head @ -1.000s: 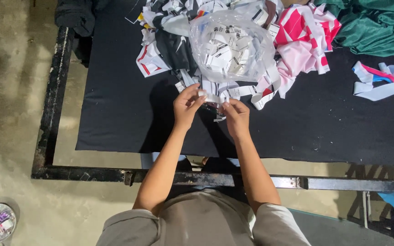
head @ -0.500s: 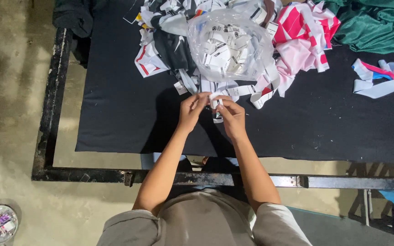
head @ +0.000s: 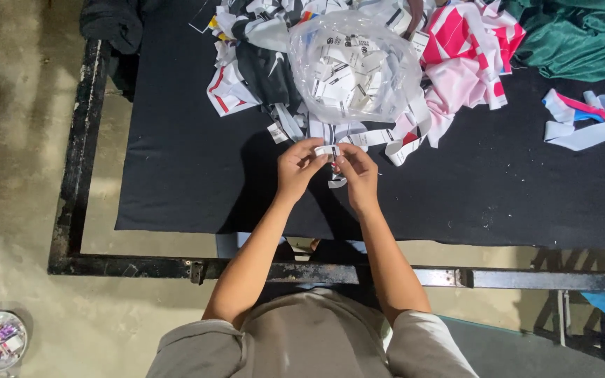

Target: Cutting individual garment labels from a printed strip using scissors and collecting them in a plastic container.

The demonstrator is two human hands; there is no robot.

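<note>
Left hand (head: 297,168) and right hand (head: 358,173) meet just below the clear plastic bag (head: 353,66), over the black tabletop (head: 176,175). Fingers of both hands pinch a small white label strip (head: 328,150) between them. Strip: narrow, white, with dark print, held roughly level. Another white scrap (head: 336,183) lies just below the hands. Bag is full of similar white labels. Pink-and-white fabric pieces (head: 467,59) lie right of the bag.

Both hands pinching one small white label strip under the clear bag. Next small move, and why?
Probably lift the white label a short way up into the clear bag. The left hand and right hand both pinch it just below the bag, which already holds many similar white labels.
</note>
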